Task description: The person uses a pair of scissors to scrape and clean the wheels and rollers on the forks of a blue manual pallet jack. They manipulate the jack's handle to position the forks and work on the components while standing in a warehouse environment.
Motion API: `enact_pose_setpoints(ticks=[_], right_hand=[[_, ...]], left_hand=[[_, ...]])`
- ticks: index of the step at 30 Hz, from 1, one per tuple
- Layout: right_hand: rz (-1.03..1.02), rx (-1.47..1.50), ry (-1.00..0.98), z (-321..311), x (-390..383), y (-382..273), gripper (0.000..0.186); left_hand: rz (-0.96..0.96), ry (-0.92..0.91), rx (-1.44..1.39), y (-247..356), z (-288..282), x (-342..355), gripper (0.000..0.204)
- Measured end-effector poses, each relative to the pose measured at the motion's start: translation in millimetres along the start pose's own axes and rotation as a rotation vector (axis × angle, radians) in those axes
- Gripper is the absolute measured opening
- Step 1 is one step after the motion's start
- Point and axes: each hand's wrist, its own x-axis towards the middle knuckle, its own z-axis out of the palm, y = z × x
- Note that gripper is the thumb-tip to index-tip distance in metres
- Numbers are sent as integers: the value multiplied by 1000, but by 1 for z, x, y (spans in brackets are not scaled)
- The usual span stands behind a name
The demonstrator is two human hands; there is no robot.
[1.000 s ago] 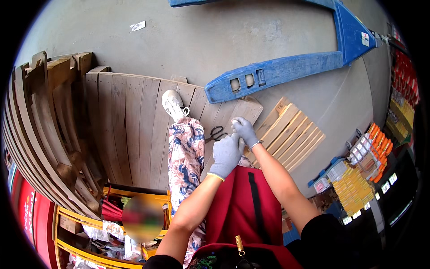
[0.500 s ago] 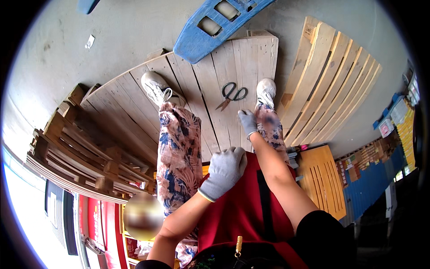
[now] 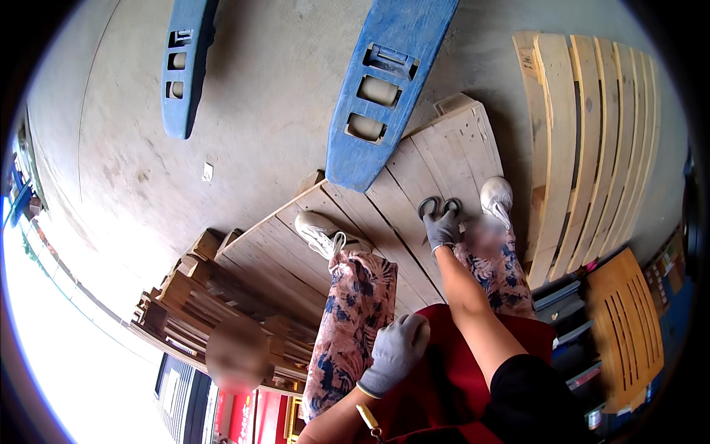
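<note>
Because the scissors with black looped handles [image 3: 437, 204] are laid low on the pallet of weathered grey-brown planks [image 3: 392, 226], they are met from above by the grey-gloved right hand [image 3: 444, 228], the bare forearm being stretched down and forward. The loops are left exposed beyond the fingers, while the blades are mostly covered; whether the hand is clamped on the scissors or merely laid over them cannot be told. The grey-gloved left hand [image 3: 399, 351] is held back near the red cloth apron [image 3: 510, 325], its fingers curled together and no object seen in it, probably because only one hand is needed at such a reach. The white lace-up shoes [image 3: 318, 233] are set well apart on the planks, seemingly so that balance is kept during the stoop. The pallet's far edge is overlapped by the tip of a blue metal fork with pale rollers [image 3: 392, 81]; contact cannot be judged. To the right, a pale yellow slatted wooden pallet [image 3: 584, 148] is placed on the grey concrete floor [image 3: 274, 96].
</note>
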Motion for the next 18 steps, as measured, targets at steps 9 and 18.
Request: enact_pose_setpoints(ticks=[9, 18], right_hand=[[-686, 623, 125, -172, 40, -76, 39], [-825, 1529, 51, -277, 66, -43, 10]], left_hand=[[-81, -35, -441, 42, 22, 12, 20], [10, -76, -701, 155, -18, 37, 28]])
